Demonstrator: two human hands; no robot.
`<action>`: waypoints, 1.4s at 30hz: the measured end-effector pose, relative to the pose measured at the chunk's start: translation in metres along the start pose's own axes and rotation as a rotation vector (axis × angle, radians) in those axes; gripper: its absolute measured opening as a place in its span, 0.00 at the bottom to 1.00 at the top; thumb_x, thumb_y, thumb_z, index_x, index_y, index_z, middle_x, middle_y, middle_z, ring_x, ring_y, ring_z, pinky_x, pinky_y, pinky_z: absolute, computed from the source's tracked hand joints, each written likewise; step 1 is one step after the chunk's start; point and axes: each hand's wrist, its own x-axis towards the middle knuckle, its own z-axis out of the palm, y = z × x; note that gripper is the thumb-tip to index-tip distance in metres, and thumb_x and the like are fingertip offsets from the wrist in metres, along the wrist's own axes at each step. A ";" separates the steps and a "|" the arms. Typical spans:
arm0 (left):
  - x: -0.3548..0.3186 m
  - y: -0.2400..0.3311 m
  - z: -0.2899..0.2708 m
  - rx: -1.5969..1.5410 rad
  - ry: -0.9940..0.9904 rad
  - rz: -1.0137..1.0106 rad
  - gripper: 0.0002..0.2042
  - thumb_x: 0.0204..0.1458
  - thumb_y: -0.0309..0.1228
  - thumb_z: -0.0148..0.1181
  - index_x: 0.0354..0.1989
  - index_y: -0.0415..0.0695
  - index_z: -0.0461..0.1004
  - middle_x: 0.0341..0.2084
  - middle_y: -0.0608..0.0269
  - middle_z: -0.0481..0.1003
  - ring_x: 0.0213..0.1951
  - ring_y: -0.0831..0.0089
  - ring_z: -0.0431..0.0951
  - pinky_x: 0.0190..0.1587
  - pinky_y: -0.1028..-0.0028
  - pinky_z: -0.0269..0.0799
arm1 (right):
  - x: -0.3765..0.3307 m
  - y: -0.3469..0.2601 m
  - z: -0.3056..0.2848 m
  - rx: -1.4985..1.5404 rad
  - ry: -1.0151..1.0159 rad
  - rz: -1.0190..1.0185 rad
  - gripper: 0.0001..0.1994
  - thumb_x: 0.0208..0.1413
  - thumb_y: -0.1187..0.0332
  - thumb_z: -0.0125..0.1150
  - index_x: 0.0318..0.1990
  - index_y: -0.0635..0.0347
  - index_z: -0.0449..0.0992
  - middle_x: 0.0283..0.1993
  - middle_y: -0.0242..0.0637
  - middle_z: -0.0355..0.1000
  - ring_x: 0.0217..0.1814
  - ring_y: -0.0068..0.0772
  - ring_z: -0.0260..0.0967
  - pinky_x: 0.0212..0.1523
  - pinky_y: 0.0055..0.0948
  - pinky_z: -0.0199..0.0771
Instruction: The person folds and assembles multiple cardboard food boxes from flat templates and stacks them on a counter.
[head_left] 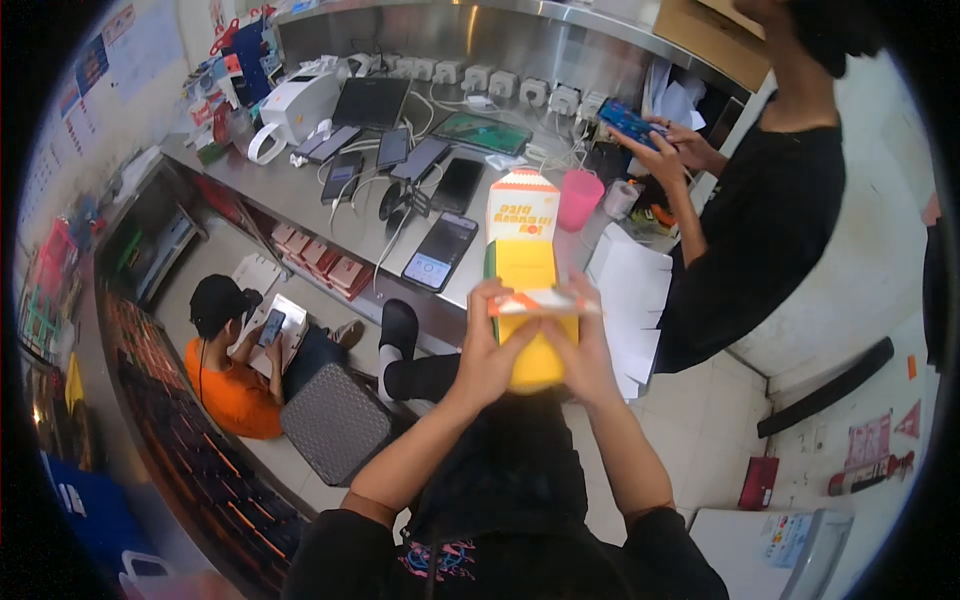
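Right now you have both hands on a yellow carton (530, 300), held up in front of you over the near edge of the steel counter (290, 190). Your left hand (487, 345) wraps the carton's left side, fingers curled round to the front, and your right hand (585, 345) grips its right side the same way, so the box sits squeezed between your palms. Its lower yellow body shows between your hands, and its opened flap (522, 205) with white and orange print stands upright above your fingertips, on the far side. An orange and white strip of the carton runs across just under your fingertips. Just right of the flap stands a pink cup (580, 198); to its left a phone (440, 252) lies flat with its screen lit, among more phones further left and far. At far left a white printer (298, 105) sits on the counter. To your right a person in black (760, 220) holds a phone (632, 122) in both hands. Down at left, a person in orange (235, 385) sits on the floor.
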 end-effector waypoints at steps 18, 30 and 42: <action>0.131 -0.123 0.003 0.311 -0.084 -0.338 0.35 0.58 0.47 0.62 0.61 0.29 0.59 0.61 0.32 0.60 0.67 0.43 0.58 0.69 0.58 0.56 | 0.067 0.185 0.038 -0.350 0.029 0.338 0.32 0.57 0.63 0.67 0.64 0.65 0.60 0.61 0.54 0.65 0.67 0.56 0.63 0.67 0.45 0.62; 0.144 -0.149 -0.007 0.235 0.027 -0.203 0.48 0.52 0.38 0.69 0.71 0.32 0.40 0.65 0.29 0.54 0.69 0.41 0.56 0.70 0.56 0.54 | -0.060 0.068 -0.108 -0.860 -0.883 0.062 0.40 0.58 0.38 0.59 0.71 0.52 0.63 0.76 0.53 0.54 0.77 0.56 0.52 0.74 0.47 0.53; 0.070 -0.044 0.022 0.627 0.408 0.572 0.28 0.55 0.32 0.64 0.61 0.33 0.62 0.56 0.38 0.66 0.58 0.42 0.67 0.60 0.48 0.61 | -0.018 0.059 -0.126 -0.641 -0.451 0.289 0.16 0.66 0.60 0.52 0.37 0.64 0.79 0.31 0.57 0.74 0.34 0.60 0.74 0.39 0.46 0.73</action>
